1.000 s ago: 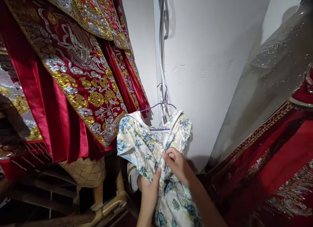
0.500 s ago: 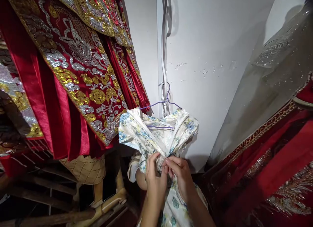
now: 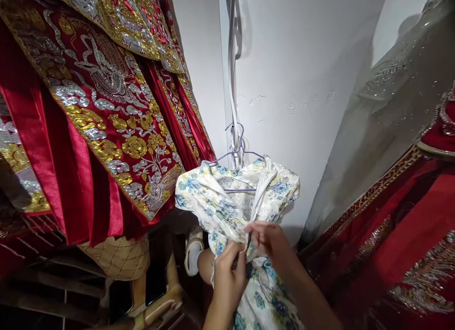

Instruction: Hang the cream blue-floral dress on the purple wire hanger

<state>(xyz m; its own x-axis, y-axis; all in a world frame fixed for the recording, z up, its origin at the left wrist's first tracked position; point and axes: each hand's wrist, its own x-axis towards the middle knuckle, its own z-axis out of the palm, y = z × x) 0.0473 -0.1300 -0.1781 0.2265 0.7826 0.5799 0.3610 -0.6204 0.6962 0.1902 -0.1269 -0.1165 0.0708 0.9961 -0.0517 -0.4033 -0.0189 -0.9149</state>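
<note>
A white dress with blue and yellow flowers (image 3: 220,209) hangs by its shoulders on a thin purple hanger (image 3: 242,150). My left hand (image 3: 229,268) pinches the edge of the dress front below the V-shaped neckline. Just above it and to the right, my right hand (image 3: 265,237) has its fingers closed on the opposite edge of the front, slightly blurred. A narrow dark gap shows between the two edges. The skirt of the dress hangs below both hands, partly covered by my forearms.
Red robes with gold and silver embroidery (image 3: 135,145) hang at the left, above a bamboo chair (image 3: 170,297). A white strap (image 3: 232,84) runs down the wall (image 3: 291,84). Red beaded garments (image 3: 401,235) fill the right. A foot in a light clog (image 3: 194,252) is below the dress.
My right hand has moved up and right, and my left hand slightly lower, so they are farther apart. The neckline has shifted and the sleeves are spread wider. The view has shifted slightly.
</note>
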